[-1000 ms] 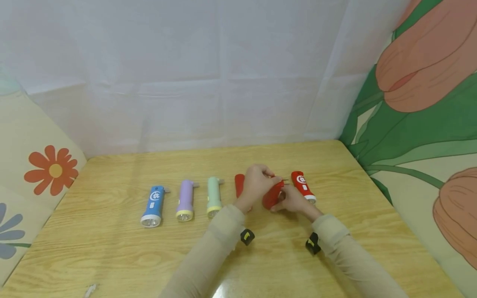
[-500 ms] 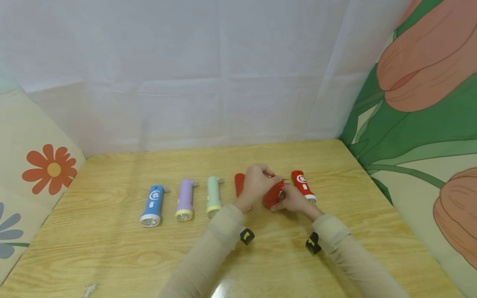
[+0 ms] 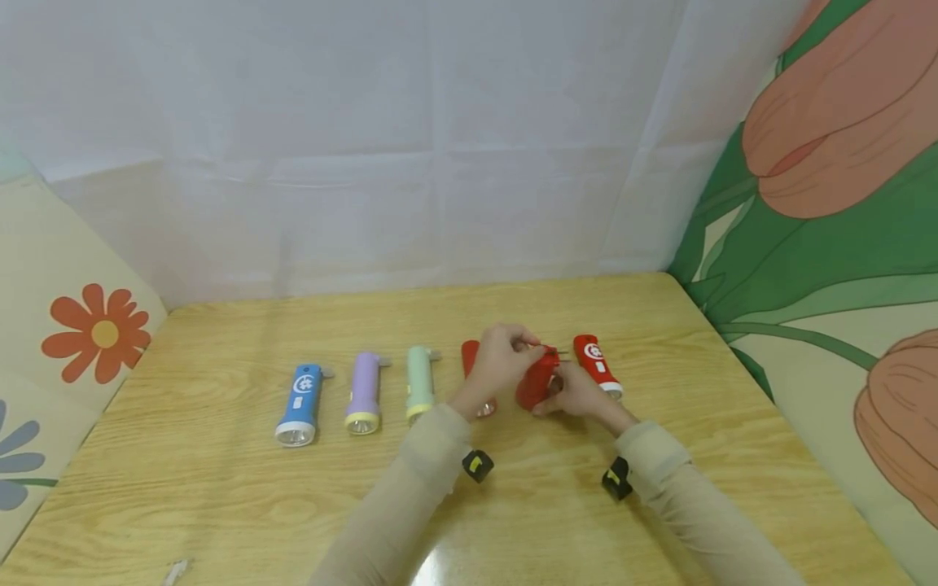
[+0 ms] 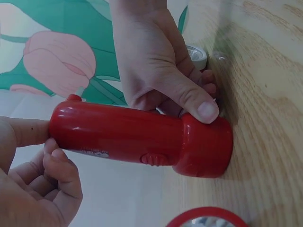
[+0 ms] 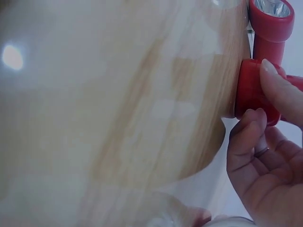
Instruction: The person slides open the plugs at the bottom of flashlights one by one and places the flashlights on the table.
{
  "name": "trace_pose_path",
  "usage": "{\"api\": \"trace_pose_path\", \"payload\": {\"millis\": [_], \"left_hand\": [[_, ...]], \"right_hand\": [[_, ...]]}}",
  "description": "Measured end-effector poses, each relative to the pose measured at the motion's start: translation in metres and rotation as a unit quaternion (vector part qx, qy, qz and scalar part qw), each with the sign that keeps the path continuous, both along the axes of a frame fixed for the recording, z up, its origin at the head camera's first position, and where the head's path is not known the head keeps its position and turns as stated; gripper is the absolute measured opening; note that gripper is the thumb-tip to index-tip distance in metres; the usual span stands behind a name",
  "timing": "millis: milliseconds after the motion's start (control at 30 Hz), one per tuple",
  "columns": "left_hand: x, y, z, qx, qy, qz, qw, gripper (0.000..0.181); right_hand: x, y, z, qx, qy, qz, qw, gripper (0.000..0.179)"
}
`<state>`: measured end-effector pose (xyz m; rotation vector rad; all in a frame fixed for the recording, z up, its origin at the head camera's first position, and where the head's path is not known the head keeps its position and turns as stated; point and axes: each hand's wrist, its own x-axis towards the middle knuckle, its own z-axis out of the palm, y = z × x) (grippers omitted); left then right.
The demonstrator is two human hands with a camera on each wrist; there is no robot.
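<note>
A red flashlight [image 3: 537,384] stands lens-down on the table, its metal plug prongs [image 3: 563,355] sticking out near the tail. My right hand [image 3: 581,394] grips its wide head low down; in the left wrist view the thumb lies over the head's rim. At the tail end, my left hand [image 3: 502,358] has its fingertips against the flashlight, the other fingers curled. The left wrist view gives the whole red flashlight [image 4: 123,132] with its slide switch [image 4: 155,159]. The right wrist view shows only its head [image 5: 255,92] clearly, between thumb and fingers.
Left of the hands lies another red flashlight [image 3: 471,355], partly covered by my left arm. A red one with a white rim [image 3: 595,364] lies right. Farther left lie green [image 3: 421,382], purple [image 3: 364,391] and blue [image 3: 302,400] flashlights. A small pale scrap [image 3: 177,571] lies at the front.
My left hand has shifted slightly left and down, uncovering more of the flashlight's tail and the neighbouring red flashlight's lens. The right hand and the held flashlight stay in place.
</note>
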<state>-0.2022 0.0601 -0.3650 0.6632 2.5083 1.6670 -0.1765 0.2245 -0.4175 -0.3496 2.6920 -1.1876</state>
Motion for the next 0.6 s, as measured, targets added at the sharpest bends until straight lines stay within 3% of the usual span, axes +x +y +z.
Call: {"api": "trace_pose_path", "payload": {"millis": [367, 600], "left_hand": [[-0.003, -0.01, -0.004, 0.002, -0.005, -0.047, 0.9989, 0.016], [-0.003, -0.013, -0.005, 0.0, -0.012, -0.058, 0.9982, 0.023]], "right_hand": [[-0.001, 0.0, 0.0, -0.001, 0.012, 0.013, 0.9998, 0.045], [-0.001, 0.001, 0.0, -0.008, 0.02, 0.023, 0.9995, 0.046]]}}
